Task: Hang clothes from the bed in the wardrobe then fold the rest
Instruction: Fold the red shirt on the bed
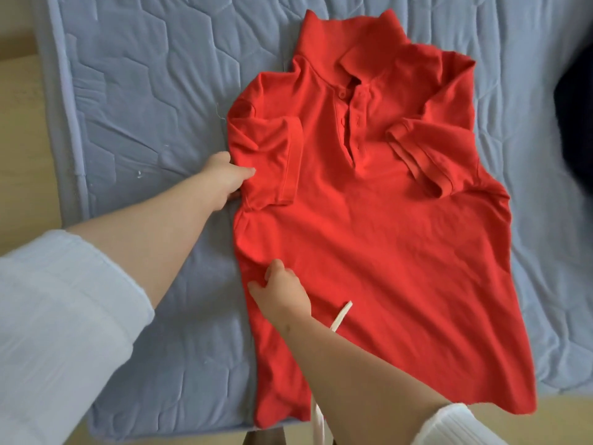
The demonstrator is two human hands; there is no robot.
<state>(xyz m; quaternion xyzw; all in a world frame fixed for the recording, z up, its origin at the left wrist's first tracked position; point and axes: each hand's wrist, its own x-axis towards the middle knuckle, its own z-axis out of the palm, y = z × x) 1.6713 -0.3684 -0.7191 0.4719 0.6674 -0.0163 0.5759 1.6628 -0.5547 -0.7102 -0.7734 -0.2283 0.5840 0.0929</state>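
Nearest, my right hand (282, 290) is pinching the left edge of the red polo shirt (369, 236) while my left hand (224, 179) is gripping it farther up the bed (144, 91).

- The shirt (369, 220) lies flat on the bed (144, 91).
- The left hand (224, 178) grips the shirt's left edge by the sleeve.
- The right hand (282, 290) pinches that edge nearer the hem.

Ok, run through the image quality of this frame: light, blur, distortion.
Head view: soft, even light, no hard shadows or glare on the red polo shirt; head view's edges smear, blurring the white sleeve and a dark shape at right; head view's wide angle bows the mattress edge.
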